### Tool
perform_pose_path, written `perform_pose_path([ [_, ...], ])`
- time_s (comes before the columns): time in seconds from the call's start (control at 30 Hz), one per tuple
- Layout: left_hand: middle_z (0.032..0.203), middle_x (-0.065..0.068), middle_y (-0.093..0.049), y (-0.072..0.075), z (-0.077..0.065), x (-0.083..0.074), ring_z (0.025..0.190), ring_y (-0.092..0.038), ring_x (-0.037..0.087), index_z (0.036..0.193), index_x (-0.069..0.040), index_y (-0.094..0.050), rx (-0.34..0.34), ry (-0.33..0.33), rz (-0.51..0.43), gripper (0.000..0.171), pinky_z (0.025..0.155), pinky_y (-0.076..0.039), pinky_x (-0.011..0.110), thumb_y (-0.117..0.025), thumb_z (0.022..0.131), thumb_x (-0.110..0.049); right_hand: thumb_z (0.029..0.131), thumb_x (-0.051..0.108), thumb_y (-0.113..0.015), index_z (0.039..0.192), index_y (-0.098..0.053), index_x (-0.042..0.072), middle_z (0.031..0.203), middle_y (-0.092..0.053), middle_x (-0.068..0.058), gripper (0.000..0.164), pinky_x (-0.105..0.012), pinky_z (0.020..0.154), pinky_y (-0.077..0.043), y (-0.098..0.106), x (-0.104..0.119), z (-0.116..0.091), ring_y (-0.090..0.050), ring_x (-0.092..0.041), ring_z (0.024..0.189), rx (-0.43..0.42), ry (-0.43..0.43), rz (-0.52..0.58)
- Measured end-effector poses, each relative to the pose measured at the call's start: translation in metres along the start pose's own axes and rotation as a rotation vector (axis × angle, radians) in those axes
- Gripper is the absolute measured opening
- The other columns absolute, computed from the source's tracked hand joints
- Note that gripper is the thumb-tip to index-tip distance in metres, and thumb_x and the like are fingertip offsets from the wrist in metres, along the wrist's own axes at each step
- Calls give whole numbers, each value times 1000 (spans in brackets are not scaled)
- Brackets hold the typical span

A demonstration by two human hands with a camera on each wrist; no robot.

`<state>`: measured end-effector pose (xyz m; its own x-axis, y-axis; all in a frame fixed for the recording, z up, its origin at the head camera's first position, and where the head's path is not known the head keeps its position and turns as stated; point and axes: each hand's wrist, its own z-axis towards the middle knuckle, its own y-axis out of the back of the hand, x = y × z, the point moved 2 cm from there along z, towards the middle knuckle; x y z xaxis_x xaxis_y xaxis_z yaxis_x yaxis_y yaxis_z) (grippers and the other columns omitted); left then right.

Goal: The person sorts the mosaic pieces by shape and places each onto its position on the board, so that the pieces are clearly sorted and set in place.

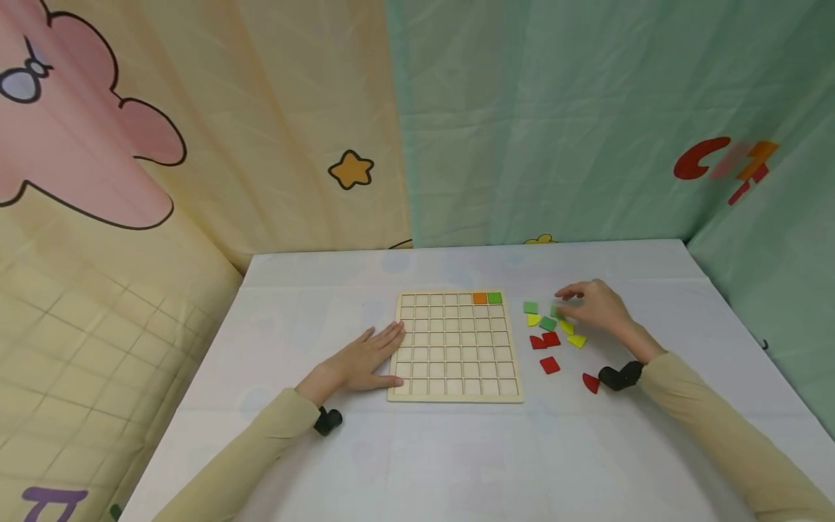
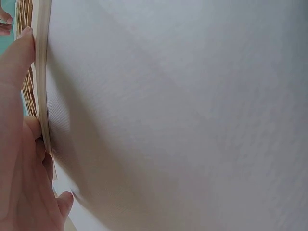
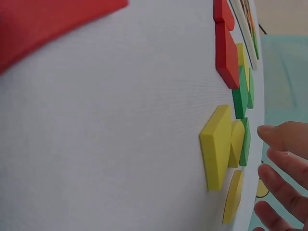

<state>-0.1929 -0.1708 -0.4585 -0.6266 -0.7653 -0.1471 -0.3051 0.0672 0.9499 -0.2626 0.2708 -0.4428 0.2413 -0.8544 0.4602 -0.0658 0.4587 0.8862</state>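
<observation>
A wooden grid board [image 1: 457, 398] lies flat on the table. In its far right corner sit an orange square tile [image 1: 480, 298] and a green square tile [image 1: 494, 298]. My left hand [image 1: 365, 362] rests on the board's left edge with fingers straight; the left wrist view shows its fingers along the wooden rim [image 2: 42, 72]. My right hand [image 1: 595, 304] hovers over the loose tiles, fingers apart and holding nothing. Nearest to it are a green tile [image 3: 245, 144] and several yellow tiles [image 3: 216, 149].
Right of the board lie more pieces: green squares [image 1: 530, 307], red pieces [image 1: 551, 338], a red square [image 1: 550, 365] and a red wedge [image 1: 591, 383] by the right wrist. A white cloth [image 1: 457, 464] covers the table. Printed curtains [image 1: 554, 145] hang behind it.
</observation>
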Motion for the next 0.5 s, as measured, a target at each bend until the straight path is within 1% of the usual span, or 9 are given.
perform_pose_path([
  [0.2,163,8,-2,1,0,-1,151,-4,22,155,-7,-8,7,1,-1,93,121,-11,50,-44,92,-65,83,26,-74,110,-71,3,104,-71,-19,36,-55,87,-48,-1,-7,-4,-58,-36,102,-2,-6,-5],
  [0.33,163,8,-1,2,-1,-1,151,-3,22,155,-7,-8,17,5,-2,93,122,-11,50,-44,92,-65,82,27,-76,109,-72,3,101,-71,-17,37,-52,84,-49,-2,-9,-6,-59,-33,98,-2,-5,-11],
  [0.4,163,8,-1,2,-1,-1,151,-3,22,155,-7,-8,18,6,-2,93,121,-11,51,-44,92,-65,81,27,-77,108,-72,3,98,-71,-16,37,-48,81,-50,-2,-11,-6,-59,-31,94,-5,-5,-15],
  [0.5,163,8,0,2,0,-1,151,-3,22,155,-7,-7,16,2,2,93,121,-10,50,-43,92,-66,80,28,-78,107,-72,3,92,-71,-13,38,-38,73,-48,-2,-13,-7,-58,-27,88,-14,-7,-24],
])
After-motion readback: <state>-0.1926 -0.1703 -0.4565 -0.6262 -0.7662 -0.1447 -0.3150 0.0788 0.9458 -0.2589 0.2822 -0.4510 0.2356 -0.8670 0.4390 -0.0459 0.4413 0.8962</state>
